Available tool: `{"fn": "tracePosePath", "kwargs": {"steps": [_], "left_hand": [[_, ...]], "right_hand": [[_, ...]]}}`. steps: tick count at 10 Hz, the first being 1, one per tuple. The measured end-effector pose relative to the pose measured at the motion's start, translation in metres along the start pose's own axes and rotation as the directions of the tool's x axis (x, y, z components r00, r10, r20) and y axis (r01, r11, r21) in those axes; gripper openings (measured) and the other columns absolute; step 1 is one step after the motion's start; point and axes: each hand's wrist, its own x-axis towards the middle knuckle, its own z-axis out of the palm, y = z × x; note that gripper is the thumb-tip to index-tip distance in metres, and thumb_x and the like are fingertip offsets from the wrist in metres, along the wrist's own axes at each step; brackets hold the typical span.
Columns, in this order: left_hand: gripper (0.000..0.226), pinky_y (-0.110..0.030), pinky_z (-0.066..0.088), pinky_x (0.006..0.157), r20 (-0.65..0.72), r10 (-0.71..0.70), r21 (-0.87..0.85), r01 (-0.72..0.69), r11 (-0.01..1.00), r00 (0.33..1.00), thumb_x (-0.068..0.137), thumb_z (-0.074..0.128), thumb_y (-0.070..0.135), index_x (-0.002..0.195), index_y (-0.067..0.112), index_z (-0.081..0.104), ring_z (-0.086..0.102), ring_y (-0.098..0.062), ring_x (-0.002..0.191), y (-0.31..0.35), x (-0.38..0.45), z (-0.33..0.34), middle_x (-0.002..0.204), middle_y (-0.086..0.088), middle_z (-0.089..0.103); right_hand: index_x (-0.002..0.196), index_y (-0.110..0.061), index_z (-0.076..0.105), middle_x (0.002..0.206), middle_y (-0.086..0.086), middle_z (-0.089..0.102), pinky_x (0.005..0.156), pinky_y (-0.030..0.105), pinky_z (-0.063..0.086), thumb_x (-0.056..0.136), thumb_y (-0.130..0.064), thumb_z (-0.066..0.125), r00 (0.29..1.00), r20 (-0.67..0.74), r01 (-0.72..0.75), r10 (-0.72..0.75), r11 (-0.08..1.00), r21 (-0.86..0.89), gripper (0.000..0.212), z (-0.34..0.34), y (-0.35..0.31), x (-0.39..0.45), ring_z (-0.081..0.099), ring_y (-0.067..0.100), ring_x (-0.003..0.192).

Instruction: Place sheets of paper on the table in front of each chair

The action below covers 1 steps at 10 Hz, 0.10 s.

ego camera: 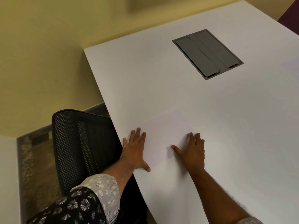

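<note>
A white sheet of paper (168,126) lies flat on the white table (161,70), close to the table's left edge and in front of a black mesh chair (80,147). The sheet is hard to tell from the tabletop; its edges show faintly. My left hand (135,151) rests flat on the sheet's left side with fingers spread, right at the table edge. My right hand (191,151) presses flat on the sheet's right corner area, fingers apart. Neither hand grips anything.
A grey recessed cable hatch (207,54) sits in the tabletop farther in. The chair is tucked against the table's left edge. A yellow wall (48,46) runs behind, above a patterned carpet (37,159). A purple surface (289,15) shows at the top right.
</note>
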Motion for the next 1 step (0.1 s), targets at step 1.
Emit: {"fn": "tracePosePath", "kwargs": {"steps": [1], "left_hand": [[0.172,-0.067,0.001,0.127,-0.025,0.011,0.01,-0.011,1.0,1.0,0.046,0.088,0.078,0.163,0.021,-0.024,-0.033,-0.032,0.155,0.005,-0.0043,-0.0016,0.168,-0.007,-0.038]], "right_hand": [[0.165,-0.023,0.023,0.176,0.003,0.012,0.125,0.055,0.028,0.079,-0.08,0.066,0.999,-0.044,-0.019,0.024,0.995,0.102,0.112,-0.008,0.0,-0.0032,0.009,0.032,0.162]]}}
